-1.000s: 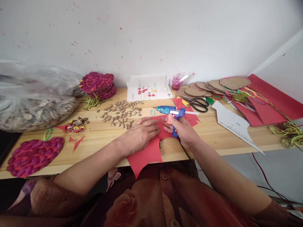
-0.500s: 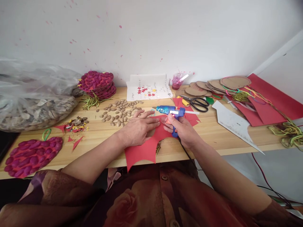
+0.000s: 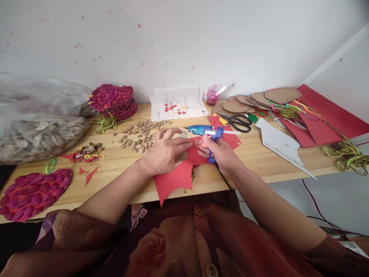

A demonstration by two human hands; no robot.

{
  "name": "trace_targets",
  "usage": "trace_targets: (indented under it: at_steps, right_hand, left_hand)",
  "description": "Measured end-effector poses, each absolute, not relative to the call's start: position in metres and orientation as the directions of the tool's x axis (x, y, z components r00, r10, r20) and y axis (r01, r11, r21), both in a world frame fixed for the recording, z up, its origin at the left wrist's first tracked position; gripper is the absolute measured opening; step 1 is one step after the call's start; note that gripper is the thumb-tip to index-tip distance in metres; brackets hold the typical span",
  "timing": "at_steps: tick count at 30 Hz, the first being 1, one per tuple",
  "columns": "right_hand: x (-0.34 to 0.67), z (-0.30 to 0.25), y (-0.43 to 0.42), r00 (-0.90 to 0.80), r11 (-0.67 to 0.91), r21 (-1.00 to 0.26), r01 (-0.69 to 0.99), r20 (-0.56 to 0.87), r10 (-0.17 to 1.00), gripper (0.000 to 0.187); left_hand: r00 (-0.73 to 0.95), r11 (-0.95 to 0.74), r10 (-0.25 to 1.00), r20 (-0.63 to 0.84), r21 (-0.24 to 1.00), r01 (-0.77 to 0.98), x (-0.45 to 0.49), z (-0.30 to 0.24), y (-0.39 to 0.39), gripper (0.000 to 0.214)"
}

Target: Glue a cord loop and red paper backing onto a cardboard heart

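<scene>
Head view, right hand (image 3: 223, 154): grip clamped around the blue glue gun (image 3: 211, 133), its nozzle pointed left above the table (image 3: 253, 152).
Left hand (image 3: 163, 154): laid over the red paper (image 3: 174, 179); whether its grip is closed cannot be told.
Red paper: spread beneath the left hand, one tip hung past the table's near edge.
Scissors (image 3: 230, 118): laid beyond the glue gun.

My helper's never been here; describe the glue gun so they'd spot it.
Near the middle of the wooden table is the person's right grip. It holds the glue gun, white stick poking from its back; unlike the black-handled scissors nearby, it's mostly blue.
</scene>
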State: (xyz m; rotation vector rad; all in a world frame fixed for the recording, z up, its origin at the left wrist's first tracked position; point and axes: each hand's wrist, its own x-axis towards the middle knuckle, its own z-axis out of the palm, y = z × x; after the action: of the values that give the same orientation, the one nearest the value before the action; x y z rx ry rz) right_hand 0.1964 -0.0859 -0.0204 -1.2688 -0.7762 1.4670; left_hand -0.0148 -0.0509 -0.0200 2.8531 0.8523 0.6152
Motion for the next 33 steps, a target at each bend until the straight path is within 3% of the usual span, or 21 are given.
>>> trace_targets:
  at_steps: [5, 10, 15, 19, 22, 26, 33]
  right_hand:
    - [0.198, -0.021, -0.082, 0.056, -0.306, -0.899, -0.313, -0.339, 0.939, 0.034]
    - [0.222, -0.008, -0.097, 0.062, -0.294, -0.907, -0.301, -0.326, 0.943, 0.038]
    - [0.266, 0.016, -0.139, -0.036, -0.326, -0.945, 0.009, -0.326, 0.945, 0.039]
    - [0.275, 0.023, -0.164, -0.150, -0.385, -0.851, 0.357, -0.459, 0.876, 0.047]
    - [0.263, 0.017, -0.168, -0.129, -0.362, -0.796, 0.486, -0.474, 0.871, 0.051]
    - [0.247, 0.002, -0.160, -0.138, -0.399, -0.804, 0.440, -0.500, 0.855, 0.055]
    - [0.235, -0.004, -0.154, -0.111, -0.408, -0.867, 0.286, -0.453, 0.884, 0.049]
  left_hand:
    - [0.812, -0.851, 0.447, 0.374, 0.459, 0.256, -0.012, -0.020, -0.048, 0.027]
    - [0.761, -0.746, 0.563, 0.321, 0.594, 0.301, -0.007, -0.021, -0.045, 0.026]
    - [0.705, -0.567, 0.680, 0.201, 0.754, 0.332, -0.005, -0.017, -0.039, 0.025]
    - [0.684, -0.448, 0.718, 0.130, 0.838, 0.311, -0.003, -0.015, -0.036, 0.025]
    - [0.663, -0.368, 0.744, 0.080, 0.878, 0.306, -0.001, -0.018, -0.037, 0.020]
    - [0.624, -0.235, 0.779, 0.062, 0.952, 0.197, 0.001, -0.025, -0.040, 0.019]
    - [0.570, -0.222, 0.815, 0.101, 0.964, 0.147, 0.001, -0.028, -0.043, 0.025]
